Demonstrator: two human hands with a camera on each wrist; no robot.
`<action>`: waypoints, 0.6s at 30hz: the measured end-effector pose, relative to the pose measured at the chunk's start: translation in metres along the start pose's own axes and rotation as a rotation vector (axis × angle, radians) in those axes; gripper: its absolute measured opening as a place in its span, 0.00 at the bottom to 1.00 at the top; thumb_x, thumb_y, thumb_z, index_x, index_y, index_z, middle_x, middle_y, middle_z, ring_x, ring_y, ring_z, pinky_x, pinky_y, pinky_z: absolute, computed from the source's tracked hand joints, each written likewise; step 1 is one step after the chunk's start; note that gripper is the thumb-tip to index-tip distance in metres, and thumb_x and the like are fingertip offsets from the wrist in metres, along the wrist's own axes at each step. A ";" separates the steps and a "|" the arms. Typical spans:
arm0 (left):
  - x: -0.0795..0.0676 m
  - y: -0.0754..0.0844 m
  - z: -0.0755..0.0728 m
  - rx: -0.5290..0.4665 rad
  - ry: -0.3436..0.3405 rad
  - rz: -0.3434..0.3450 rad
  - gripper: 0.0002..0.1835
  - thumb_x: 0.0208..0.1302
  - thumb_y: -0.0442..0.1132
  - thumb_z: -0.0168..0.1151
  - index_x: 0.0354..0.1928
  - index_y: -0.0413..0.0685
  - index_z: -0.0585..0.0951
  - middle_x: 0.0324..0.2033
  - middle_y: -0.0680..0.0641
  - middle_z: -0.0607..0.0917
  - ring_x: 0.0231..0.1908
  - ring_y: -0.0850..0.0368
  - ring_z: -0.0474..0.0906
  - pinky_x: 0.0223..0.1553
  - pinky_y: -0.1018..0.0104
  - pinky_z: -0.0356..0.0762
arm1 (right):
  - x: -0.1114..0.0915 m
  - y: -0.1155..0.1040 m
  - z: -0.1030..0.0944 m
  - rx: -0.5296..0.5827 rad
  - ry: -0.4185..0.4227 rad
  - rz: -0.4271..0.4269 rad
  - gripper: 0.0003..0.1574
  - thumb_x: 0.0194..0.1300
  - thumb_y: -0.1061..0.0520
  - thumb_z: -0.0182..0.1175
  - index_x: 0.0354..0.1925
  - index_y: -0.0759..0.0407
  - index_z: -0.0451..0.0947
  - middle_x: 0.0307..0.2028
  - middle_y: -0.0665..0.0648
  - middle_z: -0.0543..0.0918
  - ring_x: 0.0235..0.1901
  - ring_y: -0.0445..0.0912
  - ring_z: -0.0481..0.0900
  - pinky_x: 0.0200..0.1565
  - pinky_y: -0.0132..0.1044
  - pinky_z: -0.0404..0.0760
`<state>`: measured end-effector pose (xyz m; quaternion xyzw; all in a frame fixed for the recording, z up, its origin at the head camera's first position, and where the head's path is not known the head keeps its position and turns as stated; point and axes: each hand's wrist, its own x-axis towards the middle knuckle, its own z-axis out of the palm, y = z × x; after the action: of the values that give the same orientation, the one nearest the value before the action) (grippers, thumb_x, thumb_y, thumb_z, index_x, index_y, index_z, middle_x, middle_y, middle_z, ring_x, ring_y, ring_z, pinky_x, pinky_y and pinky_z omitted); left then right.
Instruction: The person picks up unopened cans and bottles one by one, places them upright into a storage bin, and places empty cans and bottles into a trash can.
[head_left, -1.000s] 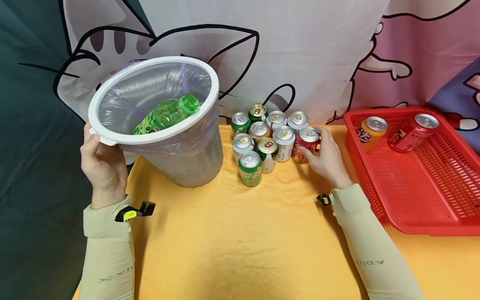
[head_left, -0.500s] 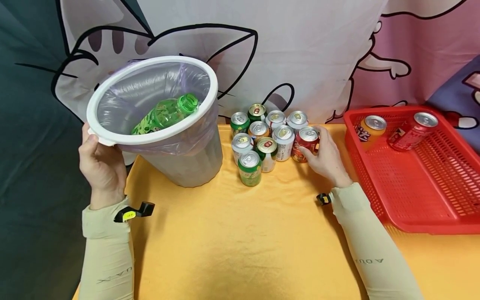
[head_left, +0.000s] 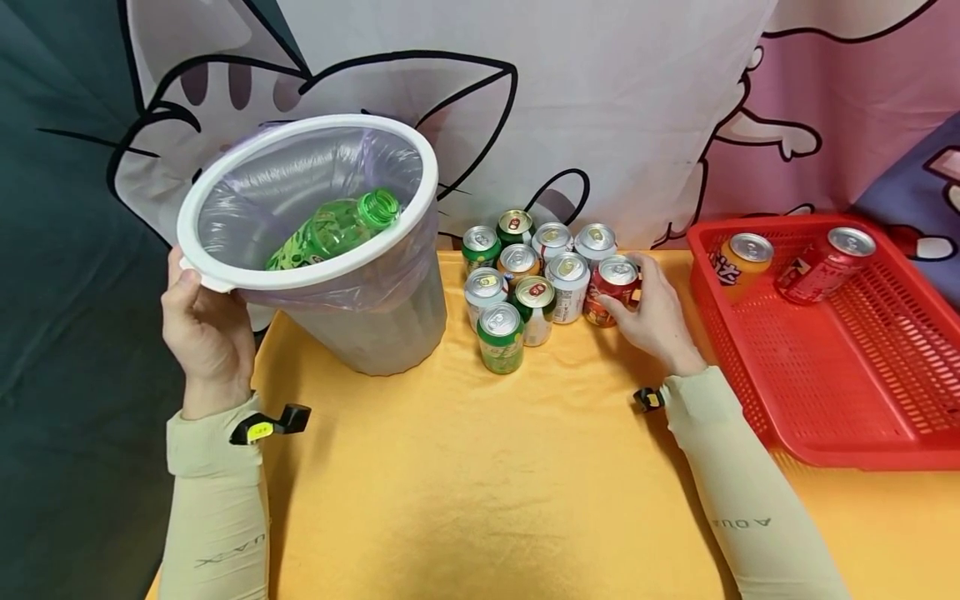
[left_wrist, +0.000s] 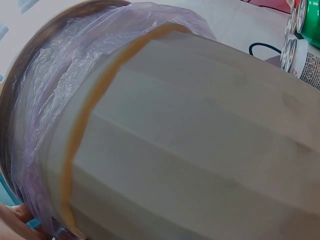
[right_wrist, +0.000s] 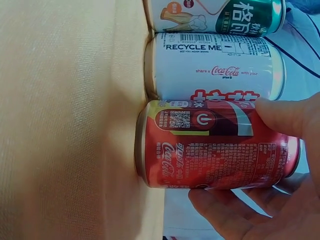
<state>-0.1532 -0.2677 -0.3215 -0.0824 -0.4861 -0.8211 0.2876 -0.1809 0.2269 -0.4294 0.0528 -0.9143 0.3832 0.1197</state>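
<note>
At the left of the head view, my left hand grips the white rim of a trash bin, which leans toward me. The bin has a purple-tinted liner bag, and a green plastic bottle lies inside. In the left wrist view the bin's grey wall fills most of the picture. My right hand holds a red Coca-Cola can between thumb and fingers. It stands upright on the table at the right end of a cluster, beside a white can.
Several more cans stand packed together, a green one nearest me. On the right is a red plastic basket holding an orange can and a red can. A yellow cloth covers the table; a printed curtain hangs behind.
</note>
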 end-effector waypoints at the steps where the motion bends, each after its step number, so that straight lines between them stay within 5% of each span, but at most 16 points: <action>1: 0.000 -0.001 0.000 0.010 -0.004 0.008 0.29 0.61 0.44 0.52 0.64 0.40 0.76 0.54 0.43 0.78 0.58 0.51 0.71 0.62 0.57 0.59 | 0.000 0.000 0.000 0.004 0.004 -0.003 0.46 0.66 0.55 0.70 0.73 0.65 0.58 0.66 0.72 0.72 0.64 0.66 0.72 0.68 0.63 0.67; 18: 0.000 -0.003 -0.001 0.016 -0.006 0.017 0.30 0.61 0.44 0.51 0.64 0.39 0.76 0.55 0.42 0.78 0.59 0.51 0.71 0.63 0.56 0.57 | -0.001 -0.001 -0.002 0.016 0.041 -0.005 0.44 0.62 0.55 0.73 0.69 0.64 0.63 0.62 0.70 0.75 0.60 0.64 0.74 0.65 0.61 0.70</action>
<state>-0.1546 -0.2679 -0.3242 -0.0867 -0.4925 -0.8146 0.2940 -0.1796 0.2278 -0.4272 0.0482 -0.9084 0.3914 0.1389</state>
